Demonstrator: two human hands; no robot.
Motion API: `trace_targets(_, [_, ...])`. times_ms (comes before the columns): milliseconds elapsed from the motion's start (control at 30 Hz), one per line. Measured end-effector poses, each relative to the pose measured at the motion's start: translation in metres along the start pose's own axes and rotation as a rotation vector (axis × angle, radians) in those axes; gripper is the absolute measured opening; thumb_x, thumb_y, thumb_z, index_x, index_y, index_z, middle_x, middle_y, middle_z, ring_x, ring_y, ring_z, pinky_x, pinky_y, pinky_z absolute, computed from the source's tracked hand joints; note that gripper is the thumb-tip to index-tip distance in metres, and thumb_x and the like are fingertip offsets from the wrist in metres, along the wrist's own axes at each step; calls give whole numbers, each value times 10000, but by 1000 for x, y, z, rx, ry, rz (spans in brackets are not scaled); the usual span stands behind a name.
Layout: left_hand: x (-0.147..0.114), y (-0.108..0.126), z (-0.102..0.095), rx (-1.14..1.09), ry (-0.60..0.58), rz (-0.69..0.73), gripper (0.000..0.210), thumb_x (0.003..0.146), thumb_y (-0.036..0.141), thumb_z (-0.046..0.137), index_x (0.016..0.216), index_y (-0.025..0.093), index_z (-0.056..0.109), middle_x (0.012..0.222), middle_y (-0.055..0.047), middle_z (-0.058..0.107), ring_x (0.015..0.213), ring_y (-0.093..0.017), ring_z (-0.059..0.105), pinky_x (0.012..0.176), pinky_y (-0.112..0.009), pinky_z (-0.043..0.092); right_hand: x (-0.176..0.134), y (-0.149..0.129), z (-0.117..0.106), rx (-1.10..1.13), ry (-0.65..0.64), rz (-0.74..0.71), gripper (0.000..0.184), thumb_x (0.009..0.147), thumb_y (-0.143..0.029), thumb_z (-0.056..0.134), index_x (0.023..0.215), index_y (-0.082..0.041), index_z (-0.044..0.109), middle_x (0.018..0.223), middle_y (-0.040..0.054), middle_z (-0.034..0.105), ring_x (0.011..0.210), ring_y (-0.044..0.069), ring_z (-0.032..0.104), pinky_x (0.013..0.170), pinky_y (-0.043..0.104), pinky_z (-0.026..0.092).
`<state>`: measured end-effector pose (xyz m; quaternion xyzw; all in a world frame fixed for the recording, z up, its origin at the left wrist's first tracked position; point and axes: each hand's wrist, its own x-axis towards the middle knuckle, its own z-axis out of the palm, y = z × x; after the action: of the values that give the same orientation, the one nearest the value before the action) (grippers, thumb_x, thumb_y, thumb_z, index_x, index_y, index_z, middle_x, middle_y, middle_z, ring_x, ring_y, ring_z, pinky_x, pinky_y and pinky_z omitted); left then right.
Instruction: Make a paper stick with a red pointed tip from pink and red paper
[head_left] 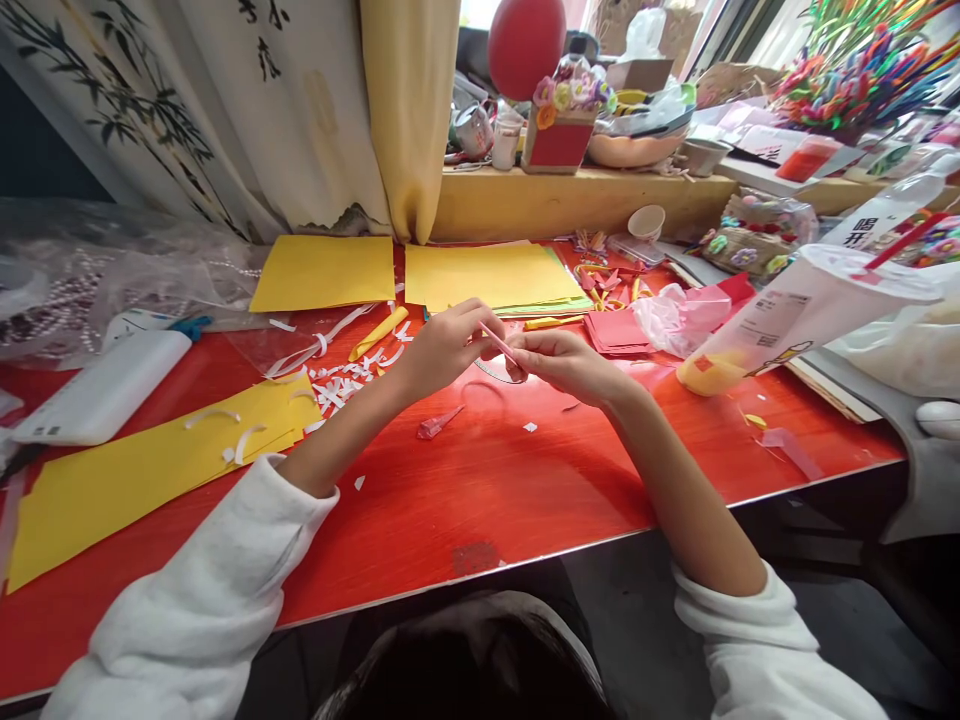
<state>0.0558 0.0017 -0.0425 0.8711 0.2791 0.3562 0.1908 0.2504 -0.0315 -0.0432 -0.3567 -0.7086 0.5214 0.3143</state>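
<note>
Above the red table (480, 500), my left hand (450, 345) and my right hand (559, 362) meet, fingers closed. Between them is a thin pink strip (496, 338), slanting down to the right; I cannot tell whether it is folded or rolled paper. Both sets of fingertips pinch it, hiding its ends in part. Just beyond and below the fingers, a round white-rimmed item (491, 370) is partly covered by my hands. A small pink twisted piece (439, 424) lies nearer to me, left of centre.
Yellow sheets (322, 275) lie at the back and left, near white paper scraps (341, 388) and a yellow roll (379, 334). Red paper squares (619, 333) sit to the right, beside a tilted plastic drink cup (780, 310). A white power bank-like block (109, 385) is far left.
</note>
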Motion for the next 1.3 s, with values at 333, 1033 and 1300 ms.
trace_targets(333, [0,10,16,-30,131,-115,198,783,4,417,705,170,490,767,-1,542,697,-106,504,667,-234,398,1,5,5,7,39,-83,270,874,-425,540,839,-160,577,691,-25,380,628,81,345,568,227,305])
trace_targets(1033, [-5,26,31,-542,257,-77,155,886,184,486,734,178,461,710,4,487,623,-89,487,625,-254,407,-2,2,3,408,-59,-150,229,820,-357,641,778,-133,619,656,-21,443,544,54,343,504,202,308])
trace_targets(1300, [2,14,21,-694,126,-156,62,806,181,590,751,157,571,677,12,554,627,-90,524,604,-230,419,-9,-2,-6,67,25,-95,259,879,-374,561,792,-132,587,647,-32,387,557,47,333,446,190,234])
